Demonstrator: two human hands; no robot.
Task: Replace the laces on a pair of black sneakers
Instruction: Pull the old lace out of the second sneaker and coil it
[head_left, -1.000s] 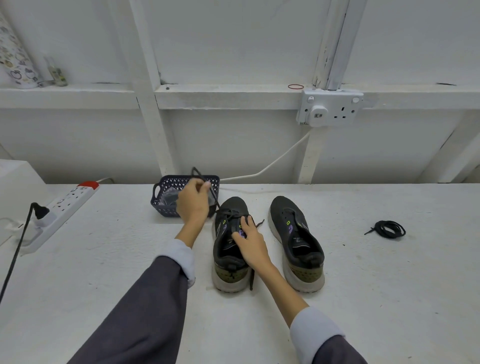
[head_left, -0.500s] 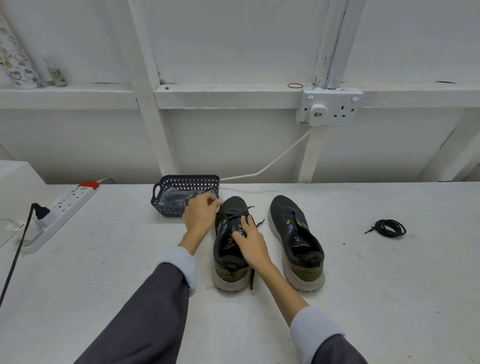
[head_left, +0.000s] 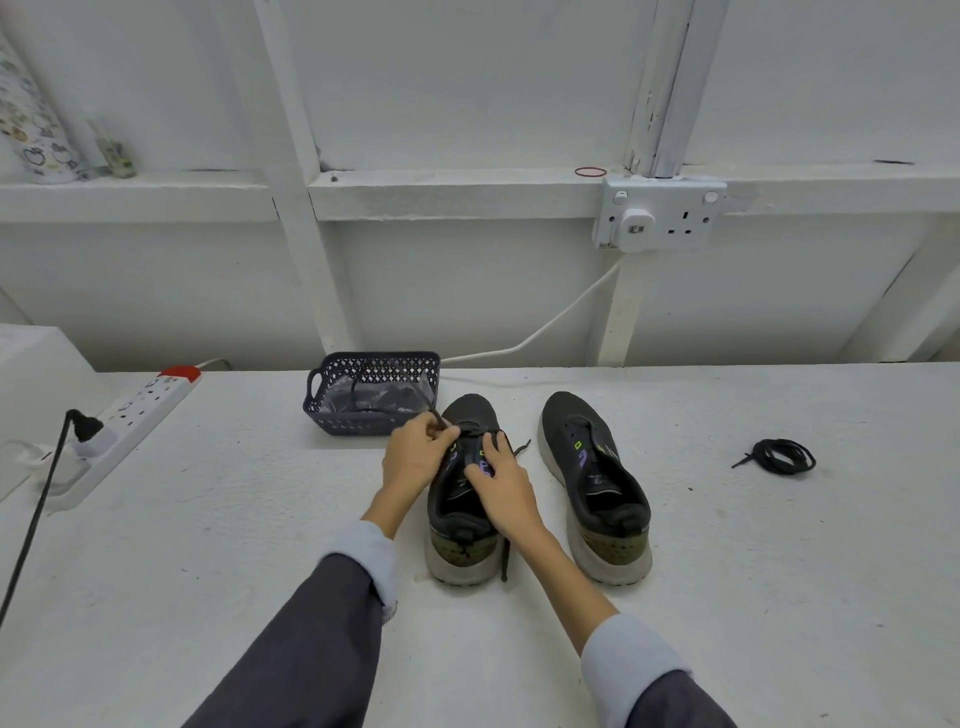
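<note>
Two black sneakers stand side by side on the white table, toes pointing away from me. My left hand (head_left: 415, 457) pinches a black lace (head_left: 439, 417) at the eyelets of the left sneaker (head_left: 470, 410). My right hand (head_left: 501, 480) rests on that shoe's tongue and eyelet row, fingers bent over it. One end of the lace trails along the shoe's right side (head_left: 506, 558). The right sneaker (head_left: 592, 467) has no lace in it. A coiled black lace (head_left: 782, 456) lies on the table to the far right.
A dark perforated basket (head_left: 371, 415) holding a plastic bag stands just behind the left shoe. A white power strip (head_left: 135, 410) with a black plug lies at the left. A wall socket (head_left: 657, 218) and white cable sit behind.
My left hand has come down from above the basket to the left shoe's eyelets, drawing the lace taut and low. My right hand stays on the shoe.
</note>
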